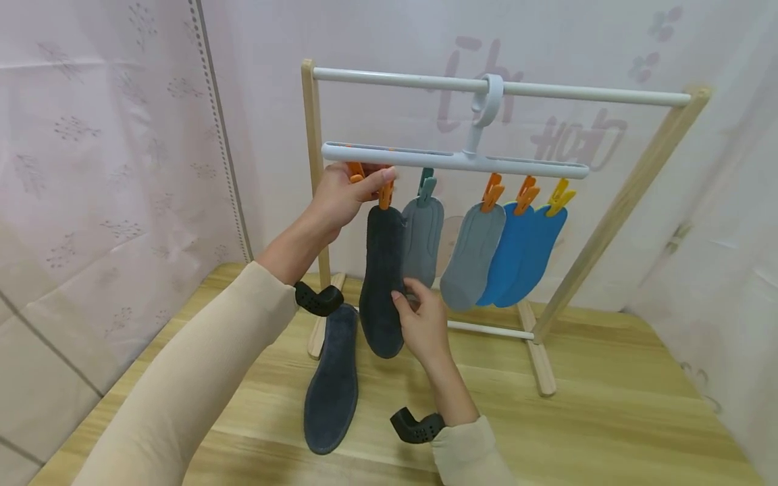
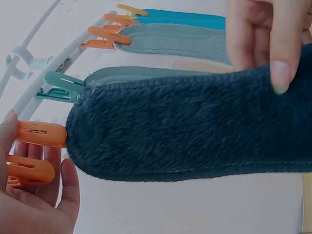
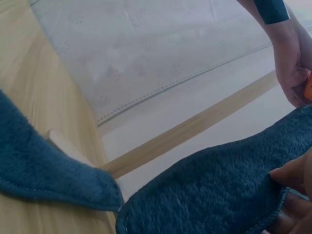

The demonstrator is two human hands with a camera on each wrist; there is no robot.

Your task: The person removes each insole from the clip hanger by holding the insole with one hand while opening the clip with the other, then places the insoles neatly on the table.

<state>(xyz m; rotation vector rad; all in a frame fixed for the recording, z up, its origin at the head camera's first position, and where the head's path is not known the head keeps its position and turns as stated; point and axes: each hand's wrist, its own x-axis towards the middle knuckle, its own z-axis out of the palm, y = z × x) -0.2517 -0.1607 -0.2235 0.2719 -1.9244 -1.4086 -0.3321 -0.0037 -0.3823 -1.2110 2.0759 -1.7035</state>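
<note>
Wood-grain tabletop [image 1: 583,432], left hand [image 1: 343,199] pinching orange clip [image 2: 44,133], right hand [image 1: 428,325] pinching fleecy insole [image 1: 383,270]

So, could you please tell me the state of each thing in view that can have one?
Hanger: hooked over the rail
Grey insoles: clipped, hanging
Blue insoles: clipped, hanging
Raised dark insole: upright, edge held by right hand
Lower dark insole: unclipped, on the table
Pinched orange clip: in left hand, at raised dark insole's top; closure unclear
Leftmost orange clip: holding nothing

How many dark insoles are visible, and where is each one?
2: one dark insole pinched by the right hand below an orange clip, the other insole lying on the table.
</note>
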